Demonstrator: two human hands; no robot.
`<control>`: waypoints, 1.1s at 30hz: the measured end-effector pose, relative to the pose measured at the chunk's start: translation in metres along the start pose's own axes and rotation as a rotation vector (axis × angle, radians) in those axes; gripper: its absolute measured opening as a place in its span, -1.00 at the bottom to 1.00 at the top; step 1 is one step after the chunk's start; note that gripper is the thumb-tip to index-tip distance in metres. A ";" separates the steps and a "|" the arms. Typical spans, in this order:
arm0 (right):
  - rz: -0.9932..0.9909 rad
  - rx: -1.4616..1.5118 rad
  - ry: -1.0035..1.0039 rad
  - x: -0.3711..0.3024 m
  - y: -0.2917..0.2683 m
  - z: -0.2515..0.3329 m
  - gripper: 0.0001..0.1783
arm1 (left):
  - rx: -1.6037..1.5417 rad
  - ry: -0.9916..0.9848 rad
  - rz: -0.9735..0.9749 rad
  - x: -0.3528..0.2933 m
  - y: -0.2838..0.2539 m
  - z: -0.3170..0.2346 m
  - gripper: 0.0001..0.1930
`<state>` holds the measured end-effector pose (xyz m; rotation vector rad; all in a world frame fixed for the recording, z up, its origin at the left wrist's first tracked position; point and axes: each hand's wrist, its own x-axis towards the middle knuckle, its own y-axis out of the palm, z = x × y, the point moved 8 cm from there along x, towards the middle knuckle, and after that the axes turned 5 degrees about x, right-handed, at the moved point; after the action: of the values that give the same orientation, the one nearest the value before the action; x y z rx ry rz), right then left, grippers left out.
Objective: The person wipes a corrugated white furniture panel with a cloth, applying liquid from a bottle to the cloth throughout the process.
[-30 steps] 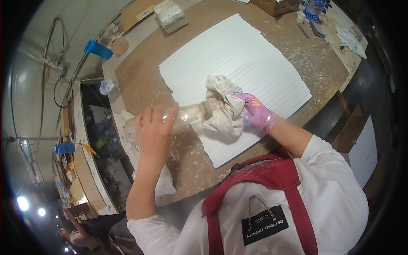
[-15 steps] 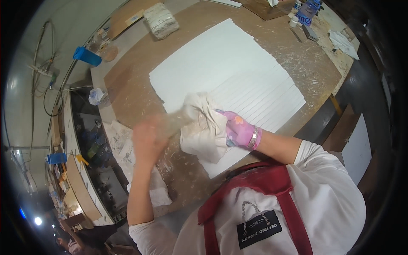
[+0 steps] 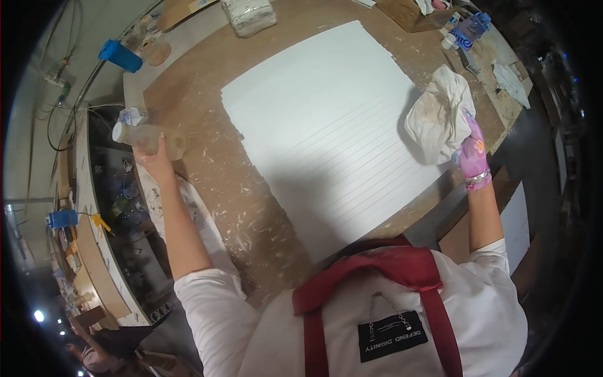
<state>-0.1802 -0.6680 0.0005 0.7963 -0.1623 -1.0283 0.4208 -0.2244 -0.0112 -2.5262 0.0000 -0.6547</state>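
Note:
My bare left hand (image 3: 154,157) is wrapped round a translucent plastic bottle (image 3: 147,137) with a white cap, tilted on its side over the table's left edge. In a pink flowered glove, my right hand (image 3: 472,149) grips a crumpled off-white cloth (image 3: 438,116) with brownish stains. The cloth hangs by the right edge of a large white sheet (image 3: 314,113); whether it touches the sheet I cannot tell. Fine parallel lines, like overlapped strips, cross the sheet's nearer half, and its side edges are ragged.
The brown worktable (image 3: 188,119) is scuffed with white marks. A wrapped block (image 3: 249,16) and a blue cup (image 3: 120,56) stand at the back. Far right are a blue-labelled bottle (image 3: 470,31) and a cardboard box (image 3: 411,14). A stained cloth (image 3: 204,217) lies along the left edge.
My hands have moved apart from over the sheet's near left side. The left went left with the bottle, the right went far right with the cloth.

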 end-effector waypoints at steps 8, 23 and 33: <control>0.147 -1.021 -0.319 0.030 0.103 -0.011 -0.65 | 0.030 0.279 0.169 -0.129 0.047 -0.135 -0.43; 0.552 -1.843 -0.662 0.103 0.136 -0.119 -0.74 | 0.407 0.488 0.646 -0.192 0.155 -0.162 -0.52; 0.693 -1.689 -0.624 0.089 0.169 -0.129 -0.90 | 0.419 0.480 0.680 -0.193 0.151 -0.164 -0.51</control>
<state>0.0471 -0.6288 -0.0017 -1.0765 -0.0405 -0.4037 0.1959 -0.4108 -0.0504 -1.7522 0.7680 -0.8363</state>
